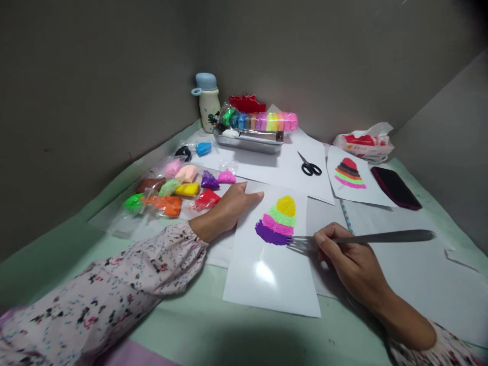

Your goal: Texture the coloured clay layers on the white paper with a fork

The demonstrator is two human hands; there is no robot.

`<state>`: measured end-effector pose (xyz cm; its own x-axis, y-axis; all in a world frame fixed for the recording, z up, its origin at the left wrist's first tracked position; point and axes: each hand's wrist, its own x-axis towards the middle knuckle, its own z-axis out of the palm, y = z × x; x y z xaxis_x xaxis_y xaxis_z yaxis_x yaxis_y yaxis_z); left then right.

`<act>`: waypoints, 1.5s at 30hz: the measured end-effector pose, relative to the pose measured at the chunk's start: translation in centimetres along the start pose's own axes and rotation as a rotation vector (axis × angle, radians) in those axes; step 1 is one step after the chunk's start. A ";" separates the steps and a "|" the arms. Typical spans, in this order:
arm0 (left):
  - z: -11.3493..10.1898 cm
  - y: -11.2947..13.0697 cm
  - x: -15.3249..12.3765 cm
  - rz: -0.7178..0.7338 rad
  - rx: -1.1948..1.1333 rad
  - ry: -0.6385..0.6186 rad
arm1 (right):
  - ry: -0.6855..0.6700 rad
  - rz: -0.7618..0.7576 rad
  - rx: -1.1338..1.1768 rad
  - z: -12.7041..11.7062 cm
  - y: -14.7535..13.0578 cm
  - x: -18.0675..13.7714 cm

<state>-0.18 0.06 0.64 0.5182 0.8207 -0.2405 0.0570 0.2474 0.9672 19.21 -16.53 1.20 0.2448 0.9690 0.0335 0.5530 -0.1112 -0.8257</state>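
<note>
— Where's the fork [366, 238]?
— Gripped in the right hand [345, 254], tines at the purple clay [270, 234]; left hand [229, 208] lies flat, pinning the sheet [272, 274].
— Risk?
— Pressing hard could smear bands together.

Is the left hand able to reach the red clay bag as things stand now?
Probably yes. The left hand rests flat on the white sheet, right beside the red clay bag, holds nothing, and nothing lies between them.
</note>
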 end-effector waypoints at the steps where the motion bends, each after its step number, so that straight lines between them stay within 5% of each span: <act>1: 0.1 0.0 0.0 -0.003 0.000 0.010 | -0.001 0.001 0.016 0.0 0.0 0.0; 12: 0.6 0.2 -0.2 0.005 0.005 -0.032 | -0.132 -0.047 0.037 0.8 -0.2 0.0; 45: 0.6 0.7 -0.5 -0.014 0.040 -0.013 | -0.075 0.000 0.077 0.1 0.0 0.2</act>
<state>0.10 -0.52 1.52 0.5280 0.8107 -0.2527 0.0978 0.2376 0.9664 19.19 -16.37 1.20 0.1832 0.9831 -0.0059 0.4892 -0.0963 -0.8669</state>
